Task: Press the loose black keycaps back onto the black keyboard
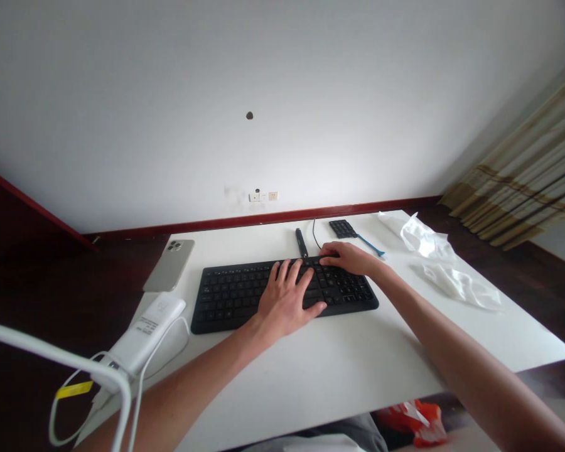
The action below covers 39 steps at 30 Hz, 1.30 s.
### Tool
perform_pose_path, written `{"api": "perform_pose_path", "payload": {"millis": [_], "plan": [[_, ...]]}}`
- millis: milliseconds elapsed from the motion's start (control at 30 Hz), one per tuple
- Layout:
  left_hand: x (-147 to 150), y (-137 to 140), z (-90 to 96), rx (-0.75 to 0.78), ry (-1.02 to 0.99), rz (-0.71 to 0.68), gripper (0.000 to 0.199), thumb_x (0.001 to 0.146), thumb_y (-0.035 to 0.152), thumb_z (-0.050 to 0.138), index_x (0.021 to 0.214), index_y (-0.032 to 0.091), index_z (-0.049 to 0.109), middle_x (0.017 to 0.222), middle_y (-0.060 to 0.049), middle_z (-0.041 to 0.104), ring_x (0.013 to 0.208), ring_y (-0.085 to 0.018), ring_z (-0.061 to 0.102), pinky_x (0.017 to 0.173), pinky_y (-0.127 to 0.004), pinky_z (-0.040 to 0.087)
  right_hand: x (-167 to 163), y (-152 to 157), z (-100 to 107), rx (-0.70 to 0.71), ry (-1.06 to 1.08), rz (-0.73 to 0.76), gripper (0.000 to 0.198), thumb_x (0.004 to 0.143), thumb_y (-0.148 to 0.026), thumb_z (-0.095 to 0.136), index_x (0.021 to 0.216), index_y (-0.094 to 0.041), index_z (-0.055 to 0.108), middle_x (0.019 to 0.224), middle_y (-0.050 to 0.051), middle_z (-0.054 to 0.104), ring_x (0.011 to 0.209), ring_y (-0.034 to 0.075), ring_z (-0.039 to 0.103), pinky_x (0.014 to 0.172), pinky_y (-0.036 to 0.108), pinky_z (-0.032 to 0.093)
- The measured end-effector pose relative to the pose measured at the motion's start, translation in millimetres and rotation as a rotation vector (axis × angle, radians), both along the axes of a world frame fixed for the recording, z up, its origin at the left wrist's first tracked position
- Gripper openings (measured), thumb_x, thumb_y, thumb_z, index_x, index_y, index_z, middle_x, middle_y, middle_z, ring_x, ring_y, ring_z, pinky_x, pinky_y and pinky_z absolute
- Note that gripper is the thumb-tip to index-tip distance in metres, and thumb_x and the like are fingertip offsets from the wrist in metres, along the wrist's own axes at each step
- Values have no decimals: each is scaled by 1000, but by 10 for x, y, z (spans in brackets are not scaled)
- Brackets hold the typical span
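A black keyboard (235, 295) lies across the middle of the white table. My left hand (287, 298) rests flat on its keys, right of centre, with the fingers spread. At the keyboard's far edge, right of the left hand, my right hand (341, 256) has its fingers curled and close together over the top keys. Whatever is between those fingertips is hidden. Behind the keyboard lie a slim black pen-like object (301, 241) and a thin black cable (315, 233). Farther right are a small black block of keys (343, 228) and a thin blue-handled tool (370, 244).
At the left edge of the white table (273, 389) lie a phone (169, 265) and a white box-shaped device (144, 336) with a white cable (66, 351). Crumpled clear plastic bags (424, 238) lie at the right. A red bag (421, 422) shows below the front edge.
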<state>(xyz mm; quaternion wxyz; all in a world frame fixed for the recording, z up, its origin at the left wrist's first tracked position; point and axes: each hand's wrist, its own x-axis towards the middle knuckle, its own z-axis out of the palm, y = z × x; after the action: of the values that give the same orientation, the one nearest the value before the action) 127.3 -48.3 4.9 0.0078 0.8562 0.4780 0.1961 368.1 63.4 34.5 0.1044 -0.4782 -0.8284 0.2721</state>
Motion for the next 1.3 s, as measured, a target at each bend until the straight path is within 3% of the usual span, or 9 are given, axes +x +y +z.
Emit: {"api": "perform_pose_path", "payload": {"millis": [133, 300, 533, 667, 733, 833, 1000, 1133, 1300], "plan": [[8, -4, 17, -14, 13, 3, 71, 94, 68, 54, 147, 23, 54, 158, -13, 46, 145, -38, 39, 123, -60, 29, 25, -90, -69, 135, 68, -18, 21, 93, -41, 63, 99, -23, 72, 97, 4, 73, 91, 22, 66, 83, 32, 46], [11, 4, 32, -24, 33, 1, 71, 94, 66, 55, 150, 23, 51, 159, -12, 46, 146, -38, 39, 123, -61, 29, -10, -81, -93, 232, 130, -45, 29, 99, -44, 56, 89, -23, 74, 87, 4, 73, 80, 21, 65, 77, 32, 45], [19, -1, 58, -21, 82, -14, 70, 97, 64, 53, 153, 22, 49, 164, -11, 40, 149, -37, 37, 124, -60, 30, 207, 59, -47, 425, 200, -364, 33, 96, -47, 60, 79, -23, 74, 78, 3, 75, 69, 20, 66, 71, 32, 48], [31, -8, 61, -22, 103, -57, 68, 101, 60, 47, 155, 20, 45, 167, -9, 38, 151, -34, 36, 125, -57, 31, 616, 234, -8, 524, 169, -617, 26, 93, -43, 63, 102, -22, 76, 85, 5, 77, 74, 22, 69, 74, 34, 51], [35, -10, 63, -31, 110, -75, 65, 102, 59, 45, 156, 22, 44, 166, -7, 39, 151, -33, 37, 125, -56, 30, 811, 300, -30, 494, 77, -658, 28, 90, -41, 67, 109, -21, 74, 91, 7, 77, 78, 23, 70, 77, 37, 53], [36, -13, 65, -41, 112, -75, 63, 102, 58, 47, 156, 24, 45, 165, -6, 41, 149, -34, 39, 126, -56, 29, 1007, 350, -92, 387, -70, -603, 28, 86, -38, 71, 107, -20, 75, 96, 9, 76, 84, 25, 70, 79, 38, 53], [30, -6, 67, -39, 89, -72, 64, 100, 58, 51, 155, 26, 47, 164, -7, 43, 148, -36, 39, 125, -58, 30, 1080, 371, -174, 213, -154, -556, 28, 86, -22, 63, 111, -20, 76, 98, 7, 78, 82, 22, 70, 80, 34, 52], [27, -2, 87, -50, 68, -71, 63, 99, 59, 54, 152, 26, 50, 161, -5, 47, 147, -34, 41, 125, -57, 30, 1044, 392, -251, 257, -210, -591, 36, 83, -12, 57, 112, -21, 77, 102, 7, 78, 88, 23, 68, 79, 32, 49], [30, -17, 120, -64, 76, -57, 64, 98, 62, 53, 151, 26, 52, 162, -3, 46, 148, -33, 39, 126, -54, 29, 1026, 452, -412, 342, -220, -719, 36, 84, -15, 55, 114, -20, 75, 106, 12, 74, 90, 26, 66, 76, 34, 46]]}}
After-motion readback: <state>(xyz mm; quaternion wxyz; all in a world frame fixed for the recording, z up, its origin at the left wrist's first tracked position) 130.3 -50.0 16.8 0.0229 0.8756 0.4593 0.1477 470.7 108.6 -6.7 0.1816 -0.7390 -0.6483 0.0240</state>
